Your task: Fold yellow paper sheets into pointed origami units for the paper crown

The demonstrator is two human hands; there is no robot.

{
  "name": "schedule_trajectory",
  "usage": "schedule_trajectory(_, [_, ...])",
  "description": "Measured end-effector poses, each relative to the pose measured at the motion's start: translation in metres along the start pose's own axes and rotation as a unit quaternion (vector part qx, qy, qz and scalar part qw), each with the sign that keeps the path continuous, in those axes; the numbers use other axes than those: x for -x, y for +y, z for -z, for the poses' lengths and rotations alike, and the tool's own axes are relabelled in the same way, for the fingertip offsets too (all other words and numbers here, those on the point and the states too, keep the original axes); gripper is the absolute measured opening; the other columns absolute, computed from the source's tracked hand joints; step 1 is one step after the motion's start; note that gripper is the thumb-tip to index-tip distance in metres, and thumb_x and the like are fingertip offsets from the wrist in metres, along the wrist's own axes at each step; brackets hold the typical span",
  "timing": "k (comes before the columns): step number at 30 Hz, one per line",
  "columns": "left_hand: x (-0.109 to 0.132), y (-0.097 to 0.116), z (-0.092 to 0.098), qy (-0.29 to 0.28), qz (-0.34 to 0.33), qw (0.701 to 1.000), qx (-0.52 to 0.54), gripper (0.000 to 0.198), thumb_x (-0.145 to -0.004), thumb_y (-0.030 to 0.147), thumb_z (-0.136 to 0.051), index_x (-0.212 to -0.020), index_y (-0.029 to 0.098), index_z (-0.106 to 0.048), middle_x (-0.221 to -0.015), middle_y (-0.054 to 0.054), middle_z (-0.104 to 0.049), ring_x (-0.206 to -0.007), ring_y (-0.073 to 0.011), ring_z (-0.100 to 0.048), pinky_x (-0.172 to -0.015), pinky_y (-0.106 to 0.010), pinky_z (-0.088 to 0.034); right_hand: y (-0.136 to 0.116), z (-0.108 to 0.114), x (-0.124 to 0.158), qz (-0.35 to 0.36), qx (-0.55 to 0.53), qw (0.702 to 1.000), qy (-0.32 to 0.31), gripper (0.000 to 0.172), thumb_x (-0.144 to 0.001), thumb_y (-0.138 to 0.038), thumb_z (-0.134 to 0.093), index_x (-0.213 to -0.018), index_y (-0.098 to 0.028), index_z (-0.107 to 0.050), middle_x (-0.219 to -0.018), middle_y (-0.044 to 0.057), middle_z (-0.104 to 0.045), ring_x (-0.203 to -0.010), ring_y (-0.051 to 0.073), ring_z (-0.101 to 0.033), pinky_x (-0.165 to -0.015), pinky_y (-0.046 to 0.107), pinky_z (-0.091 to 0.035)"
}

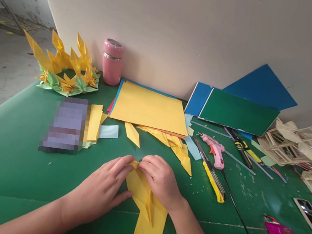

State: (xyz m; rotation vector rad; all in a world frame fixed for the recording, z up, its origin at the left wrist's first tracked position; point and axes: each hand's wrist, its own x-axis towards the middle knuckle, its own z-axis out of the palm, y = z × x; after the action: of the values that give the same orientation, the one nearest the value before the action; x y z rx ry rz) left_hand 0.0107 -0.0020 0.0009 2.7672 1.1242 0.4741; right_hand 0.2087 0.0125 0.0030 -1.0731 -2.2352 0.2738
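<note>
A yellow sheet of paper, partly folded, lies on the green table in front of me, with a raised crease along its middle. My left hand has its fingertips at the paper's far corner, thumb lying toward the crease. From the other side, my right hand pinches the same corner with bent fingers. Both hands meet there, and their fingers partly hide the fold. Just beyond them lie several folded yellow paper pieces and a single pointed one.
Yellow paper sheets are stacked behind. Left are a paper crown, a pink flask and a blurred purple item. Right lie a yellow cutter, a pink glue gun with its cord, a phone and wooden frames.
</note>
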Motion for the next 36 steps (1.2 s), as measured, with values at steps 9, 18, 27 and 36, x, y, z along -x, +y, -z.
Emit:
schedule_trajectory(9, [-0.0018, 0.0009, 0.0015, 0.008, -0.015, 1.000, -0.021, 0.048, -0.095, 0.046, -0.036, -0.124, 0.012, -0.053, -0.124, -0.013, -0.061, -0.112, -0.0268, -0.058, -0.092, -0.039, -0.053, 0.0003, -0.0007, 0.0005, -0.004, 0.008, 1.000, 0.006, 0.027, -0.096, -0.013, -0.040, -0.089, -0.019, -0.065, -0.082, 0.006, -0.064, -0.074, 0.017, -0.056, -0.066, 0.030, -0.050])
schedule_trajectory(18, [-0.0043, 0.0024, 0.0033, -0.007, -0.009, 0.999, -0.042, 0.047, -0.094, 0.047, -0.041, -0.126, 0.014, -0.052, -0.127, -0.010, -0.060, -0.117, -0.0265, -0.055, -0.097, -0.038, -0.049, 0.0007, 0.0011, 0.0009, 0.003, 0.003, 1.000, -0.005, 0.026, -0.095, -0.012, -0.042, -0.091, -0.019, -0.066, -0.084, 0.006, -0.066, -0.076, 0.018, -0.056, -0.069, 0.030, -0.052])
schedule_trajectory(27, [-0.0032, 0.0034, 0.0025, 0.002, -0.008, 0.999, -0.042, 0.047, -0.094, 0.045, -0.040, -0.125, 0.012, -0.053, -0.125, -0.011, -0.061, -0.115, -0.0263, -0.057, -0.095, -0.037, -0.051, 0.0024, -0.0009, 0.0014, 0.013, -0.003, 1.000, 0.003, 0.025, -0.094, -0.010, -0.043, -0.091, -0.017, -0.067, -0.084, 0.006, -0.066, -0.076, 0.017, -0.056, -0.070, 0.029, -0.051])
schedule_trajectory(36, [-0.0058, 0.0029, 0.0034, -0.023, 0.021, 0.999, 0.015, 0.046, -0.091, 0.042, -0.047, -0.127, 0.015, -0.051, -0.123, -0.012, -0.060, -0.113, -0.0275, -0.057, -0.093, -0.039, -0.052, 0.0017, 0.0013, 0.0008, 0.011, 0.004, 1.000, -0.001, 0.024, -0.094, -0.011, -0.043, -0.089, -0.015, -0.067, -0.083, 0.007, -0.065, -0.076, 0.018, -0.056, -0.069, 0.030, -0.050])
